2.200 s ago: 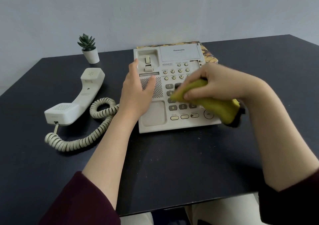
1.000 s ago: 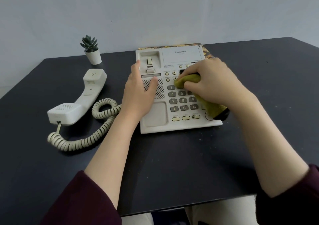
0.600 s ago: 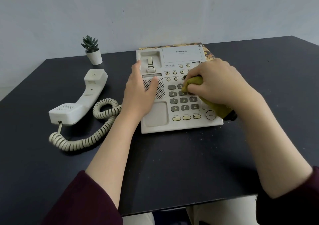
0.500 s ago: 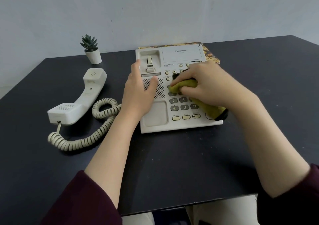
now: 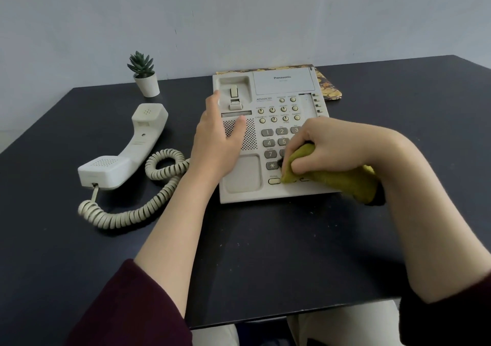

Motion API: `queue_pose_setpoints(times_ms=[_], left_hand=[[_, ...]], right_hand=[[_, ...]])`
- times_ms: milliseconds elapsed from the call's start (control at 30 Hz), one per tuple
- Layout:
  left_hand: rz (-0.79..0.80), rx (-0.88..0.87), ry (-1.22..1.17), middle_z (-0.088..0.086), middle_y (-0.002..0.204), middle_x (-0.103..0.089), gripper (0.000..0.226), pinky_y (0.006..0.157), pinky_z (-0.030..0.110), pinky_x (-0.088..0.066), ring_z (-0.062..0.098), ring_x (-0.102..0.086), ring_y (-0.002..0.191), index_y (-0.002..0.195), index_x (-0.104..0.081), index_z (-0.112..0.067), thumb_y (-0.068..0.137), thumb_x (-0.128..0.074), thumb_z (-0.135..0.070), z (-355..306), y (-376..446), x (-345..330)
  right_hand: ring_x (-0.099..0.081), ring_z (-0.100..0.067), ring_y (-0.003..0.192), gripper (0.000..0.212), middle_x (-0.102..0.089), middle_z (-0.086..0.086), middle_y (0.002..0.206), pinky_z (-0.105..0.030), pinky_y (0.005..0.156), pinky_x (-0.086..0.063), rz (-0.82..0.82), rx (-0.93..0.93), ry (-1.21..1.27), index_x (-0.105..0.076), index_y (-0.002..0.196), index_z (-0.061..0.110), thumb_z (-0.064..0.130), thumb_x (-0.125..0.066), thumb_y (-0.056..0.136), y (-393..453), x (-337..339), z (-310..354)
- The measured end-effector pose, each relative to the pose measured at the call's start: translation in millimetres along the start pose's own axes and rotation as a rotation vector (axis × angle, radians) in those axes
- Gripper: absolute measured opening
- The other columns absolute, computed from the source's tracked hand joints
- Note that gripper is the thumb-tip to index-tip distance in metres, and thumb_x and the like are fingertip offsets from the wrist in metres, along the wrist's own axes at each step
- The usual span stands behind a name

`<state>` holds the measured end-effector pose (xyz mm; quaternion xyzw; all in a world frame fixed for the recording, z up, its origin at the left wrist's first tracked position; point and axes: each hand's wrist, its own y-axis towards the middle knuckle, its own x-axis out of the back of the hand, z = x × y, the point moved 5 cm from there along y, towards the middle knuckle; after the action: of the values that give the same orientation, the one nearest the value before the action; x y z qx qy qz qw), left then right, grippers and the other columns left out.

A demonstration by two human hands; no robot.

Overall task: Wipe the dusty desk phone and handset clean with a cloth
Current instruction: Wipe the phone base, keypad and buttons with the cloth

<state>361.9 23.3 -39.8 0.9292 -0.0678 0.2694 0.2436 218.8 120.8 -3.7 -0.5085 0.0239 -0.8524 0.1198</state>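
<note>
The desk phone [image 5: 268,138] is an off-white unit marked "Panasonic" on its upper panel and "ADVANCED" above the small round function keys. Grey number keys 1, 2, 3, 4, 5, 7 and the star key are legible; a "REDIAL" key sits in the bottom row. The phone stands on a dark, matte table [image 5: 265,260] against a pale grey-blue wall; light specks lie on the table in front of the phone.

The right hand [image 5: 334,146] has its fingers curled and clamped on a yellow-green cloth [image 5: 332,178], which presses on the lower keypad and covers the keys there. The left hand [image 5: 218,143] lies flat on the phone's left side, fingers straight and slightly apart, thumb on the speaker grille.

The handset [image 5: 127,149] lies off its cradle to the left of the phone, joined by a coiled cord [image 5: 138,202]. A small potted succulent [image 5: 144,76] stands behind it. A patterned gold-and-dark item [image 5: 328,85] shows from under the phone's far edge.
</note>
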Motion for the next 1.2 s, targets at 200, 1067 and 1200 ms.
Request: queue_pose_setpoints(times_ms=[200, 1067, 1200], left_hand=[[0.003, -0.001, -0.003, 0.007, 0.147, -0.036, 0.059, 0.094, 0.020, -0.024, 0.018, -0.035, 0.132, 0.146, -0.022, -0.018, 0.096, -0.049, -0.032, -1.0, -0.4, 0.8], [-0.001, -0.012, 0.020, 0.009, 0.143, -0.040, 0.056, 0.092, 0.019, -0.024, 0.021, -0.037, 0.130, 0.144, -0.025, -0.015, 0.096, -0.049, -0.030, -2.2, -0.4, -1.6], [-0.012, -0.011, 0.020, 0.008, 0.143, -0.040, 0.056, 0.091, 0.019, -0.024, 0.020, -0.038, 0.128, 0.144, -0.025, -0.016, 0.095, -0.049, -0.030, -2.2, 0.1, -0.7]], right_hand=[[-0.057, -0.003, 0.073, 0.026, -0.070, 0.013, 0.092, -0.018, 0.062, -0.047, -0.181, 0.083, 0.021, -0.074, 0.095, 0.039, 0.021, -0.063, 0.080, 5.4, 2.6, 10.0], [-0.062, -0.009, 0.087, 0.014, -0.070, 0.014, 0.093, -0.032, 0.081, -0.055, -0.052, -0.158, -0.002, -0.074, 0.083, 0.042, 0.036, -0.064, 0.074, -22.3, 24.9, -28.9], [-0.060, 0.001, 0.090, 0.019, -0.070, 0.020, 0.093, -0.019, 0.081, -0.051, -0.115, -0.015, 0.058, -0.074, 0.090, 0.041, 0.028, -0.065, 0.080, -11.5, 18.5, -6.4]])
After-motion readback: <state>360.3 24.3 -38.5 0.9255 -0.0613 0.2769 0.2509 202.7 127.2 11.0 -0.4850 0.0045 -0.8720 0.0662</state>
